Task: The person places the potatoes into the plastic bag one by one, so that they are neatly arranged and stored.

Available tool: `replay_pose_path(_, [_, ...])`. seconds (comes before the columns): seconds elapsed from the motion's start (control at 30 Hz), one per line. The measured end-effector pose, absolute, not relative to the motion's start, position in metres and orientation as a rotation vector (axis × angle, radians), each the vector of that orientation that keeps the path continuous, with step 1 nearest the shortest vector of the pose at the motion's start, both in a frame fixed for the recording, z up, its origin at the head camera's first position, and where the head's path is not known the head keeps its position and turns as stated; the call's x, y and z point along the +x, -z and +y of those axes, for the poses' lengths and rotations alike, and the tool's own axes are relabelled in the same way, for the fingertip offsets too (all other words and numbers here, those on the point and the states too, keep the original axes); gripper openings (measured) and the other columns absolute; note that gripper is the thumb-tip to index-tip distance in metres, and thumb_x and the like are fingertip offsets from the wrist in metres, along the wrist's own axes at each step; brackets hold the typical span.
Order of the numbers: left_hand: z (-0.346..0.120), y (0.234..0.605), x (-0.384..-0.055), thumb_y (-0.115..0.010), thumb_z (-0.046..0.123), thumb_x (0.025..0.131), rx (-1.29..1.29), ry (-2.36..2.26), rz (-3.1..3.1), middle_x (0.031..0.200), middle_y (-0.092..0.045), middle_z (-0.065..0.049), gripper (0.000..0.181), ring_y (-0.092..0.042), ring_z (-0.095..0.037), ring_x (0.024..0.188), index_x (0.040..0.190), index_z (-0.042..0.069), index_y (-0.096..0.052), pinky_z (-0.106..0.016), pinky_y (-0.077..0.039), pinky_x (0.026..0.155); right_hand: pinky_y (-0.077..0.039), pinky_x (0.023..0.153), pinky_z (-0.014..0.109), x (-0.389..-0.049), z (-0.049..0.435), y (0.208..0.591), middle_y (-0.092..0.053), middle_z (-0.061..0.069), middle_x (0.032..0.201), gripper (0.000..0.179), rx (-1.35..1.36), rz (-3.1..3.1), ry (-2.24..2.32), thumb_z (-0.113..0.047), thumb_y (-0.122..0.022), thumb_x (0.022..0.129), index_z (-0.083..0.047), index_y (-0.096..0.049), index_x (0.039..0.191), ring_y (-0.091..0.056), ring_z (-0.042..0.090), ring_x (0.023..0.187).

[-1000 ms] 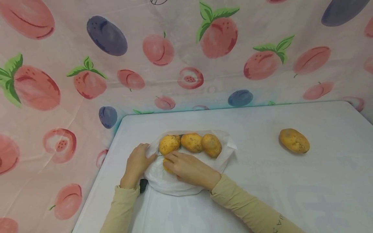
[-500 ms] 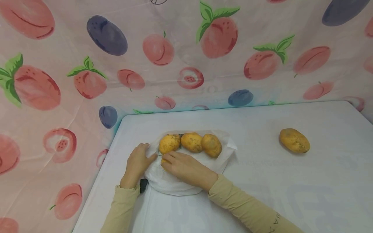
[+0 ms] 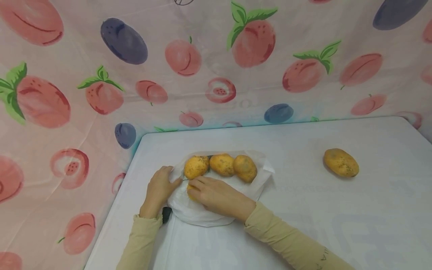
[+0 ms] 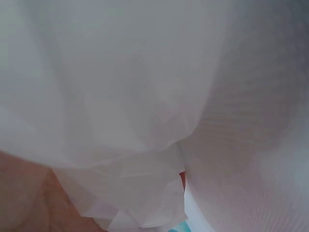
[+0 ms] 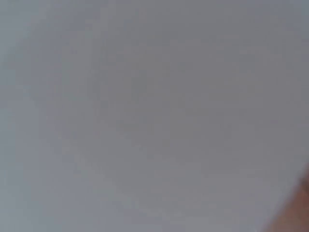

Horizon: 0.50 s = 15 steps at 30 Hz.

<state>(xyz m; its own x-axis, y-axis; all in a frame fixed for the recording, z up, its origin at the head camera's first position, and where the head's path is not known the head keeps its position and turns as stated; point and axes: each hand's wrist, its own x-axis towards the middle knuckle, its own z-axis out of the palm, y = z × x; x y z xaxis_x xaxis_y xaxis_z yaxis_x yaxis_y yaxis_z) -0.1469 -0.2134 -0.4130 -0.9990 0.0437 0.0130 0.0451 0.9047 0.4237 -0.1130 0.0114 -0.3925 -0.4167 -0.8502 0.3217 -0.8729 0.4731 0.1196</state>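
Note:
A thin white plastic bag (image 3: 192, 217) lies on the table, and three yellow-brown potatoes (image 3: 221, 165) sit in a row toward its far side. My left hand (image 3: 156, 193) grips the bag's left edge, thumb toward the potatoes. My right hand (image 3: 219, 195) curls over a fourth potato (image 3: 191, 192) at the near side of the bag; most of that potato is hidden under the fingers. Pale bag film (image 4: 120, 96) fills much of the left wrist view, with a bit of hand at lower left. The right wrist view is a white blur with skin at the lower right corner.
One more potato (image 3: 341, 163) lies alone on the right of the white table (image 3: 303, 217). A fruit-printed cloth (image 3: 216, 48) hangs behind the table and along its left side. A small dark object (image 3: 166, 215) shows beside the left wrist.
The right hand has shifted very slightly at the near potato, a little left and then back. The left hand, the bag and the other potatoes stay in place.

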Motion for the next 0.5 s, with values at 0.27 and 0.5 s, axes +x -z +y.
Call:
replay_pose_path(0.27, [-0.214, 0.413, -0.146, -0.070, 0.026, 0.091, -0.073, 0.691, -3.070, 0.134, -0.056, -0.026, 0.058, -0.052, -0.044, 0.125, 0.133, -0.009, -0.053, -0.058, -0.044, 0.102, -0.046, 0.105, 0.027, -0.113, 0.026, 0.382, -0.062, 0.002, 0.125, 0.021, 1.436, -2.416, -0.086, -0.013, -0.060, 0.097, -0.012, -0.065, 0.118, -0.056, 0.016, 0.119])
replay_pose_path(0.5, [-0.214, 0.412, -0.145, -0.069, 0.025, 0.091, -0.086, 0.688, -3.069, 0.134, -0.056, -0.026, 0.057, -0.051, -0.044, 0.125, 0.134, -0.009, -0.053, -0.058, -0.043, 0.103, -0.046, 0.105, 0.028, -0.112, 0.041, 0.372, -0.060, 0.002, 0.132, 0.032, 1.409, -2.492, -0.142, -0.019, -0.066, 0.096, -0.014, -0.063, 0.127, -0.055, 0.017, 0.125])
